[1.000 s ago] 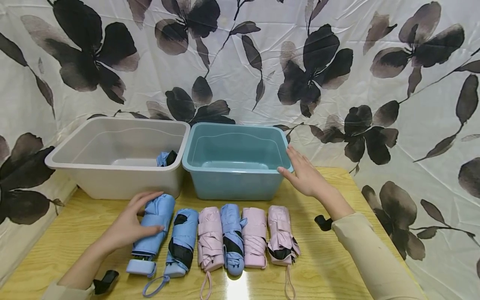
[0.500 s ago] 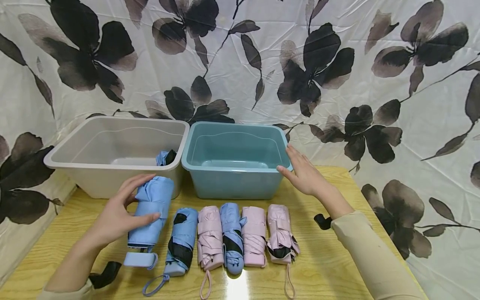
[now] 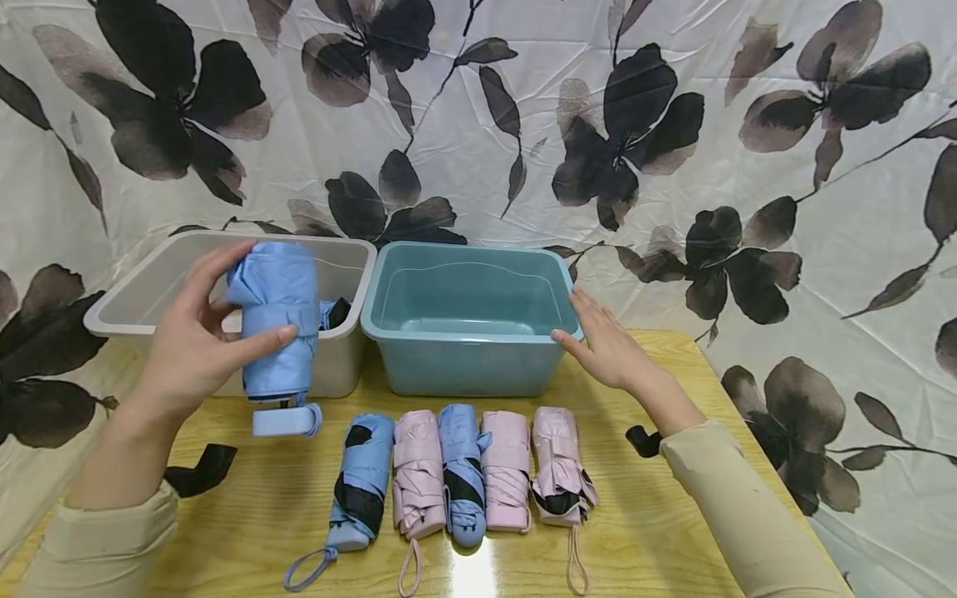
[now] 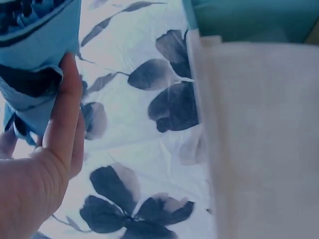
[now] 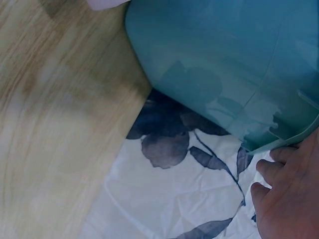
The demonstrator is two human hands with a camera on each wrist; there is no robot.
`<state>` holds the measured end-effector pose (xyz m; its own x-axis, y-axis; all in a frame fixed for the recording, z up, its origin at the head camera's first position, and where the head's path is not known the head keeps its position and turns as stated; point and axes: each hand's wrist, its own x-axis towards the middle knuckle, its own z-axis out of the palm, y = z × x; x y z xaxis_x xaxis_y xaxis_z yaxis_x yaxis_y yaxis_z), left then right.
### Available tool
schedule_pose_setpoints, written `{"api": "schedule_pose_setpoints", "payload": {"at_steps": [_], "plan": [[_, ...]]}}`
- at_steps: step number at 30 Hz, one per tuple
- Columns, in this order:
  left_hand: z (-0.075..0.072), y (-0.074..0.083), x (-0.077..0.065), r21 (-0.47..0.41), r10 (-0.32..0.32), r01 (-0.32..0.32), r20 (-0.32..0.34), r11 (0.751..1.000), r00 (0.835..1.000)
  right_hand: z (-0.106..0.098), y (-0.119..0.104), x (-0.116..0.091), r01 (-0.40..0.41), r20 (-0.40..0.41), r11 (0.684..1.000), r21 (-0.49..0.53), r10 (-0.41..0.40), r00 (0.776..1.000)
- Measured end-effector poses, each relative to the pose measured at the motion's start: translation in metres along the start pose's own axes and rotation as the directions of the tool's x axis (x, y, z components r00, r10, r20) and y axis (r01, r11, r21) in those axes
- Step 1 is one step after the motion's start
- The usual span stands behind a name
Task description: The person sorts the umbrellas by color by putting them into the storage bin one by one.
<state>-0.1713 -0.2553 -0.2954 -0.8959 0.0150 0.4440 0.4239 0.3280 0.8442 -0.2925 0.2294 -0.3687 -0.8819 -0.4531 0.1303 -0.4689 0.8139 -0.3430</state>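
Observation:
My left hand (image 3: 190,349) grips a folded blue umbrella (image 3: 278,332) between thumb and fingers. It is held up off the table, handle down, in front of the grey bin (image 3: 340,365). In the left wrist view, fingers curl round the same umbrella (image 4: 35,89). My right hand (image 3: 609,345) rests with fairly straight fingers against the right rim of the teal bin (image 3: 471,365). In the right wrist view, its fingertips (image 5: 269,172) touch that rim. Another blue umbrella (image 3: 327,316) lies in the right end of the grey bin, partly hidden.
A row of folded umbrellas lies before the bins: a blue one with black patches (image 3: 362,477), a pink one (image 3: 419,473), a second blue one (image 3: 465,477), and two more pink ones, one in the middle (image 3: 508,473) and one at right (image 3: 561,465). Patterned cloth (image 3: 478,124) hangs behind.
My left hand has lifted the blue umbrella from the left end of the row, raising it up and slightly leftward before the grey bin. My right hand has stayed on the teal rim.

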Motion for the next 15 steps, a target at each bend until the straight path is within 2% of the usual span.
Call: {"api": "schedule_pose_setpoints", "payload": {"at_steps": [7, 11, 15], "plan": [[-0.006, 0.008, 0.047, 0.164, -0.058, 0.073, -0.093, 0.984, 0.994, 0.000, 0.005, 0.002, 0.002, 0.007, 1.000, 0.001, -0.002, 1.000], [-0.012, 0.004, 0.075, 0.230, -0.102, 0.130, -0.131, 0.964, 0.986, -0.002, 0.006, 0.004, 0.007, 0.002, 1.000, -0.002, -0.007, 1.000], [-0.018, -0.007, 0.101, 0.296, -0.122, 0.161, -0.146, 0.942, 0.982, -0.003, 0.009, 0.005, 0.012, 0.004, 1.000, -0.007, -0.012, 1.000]]}}
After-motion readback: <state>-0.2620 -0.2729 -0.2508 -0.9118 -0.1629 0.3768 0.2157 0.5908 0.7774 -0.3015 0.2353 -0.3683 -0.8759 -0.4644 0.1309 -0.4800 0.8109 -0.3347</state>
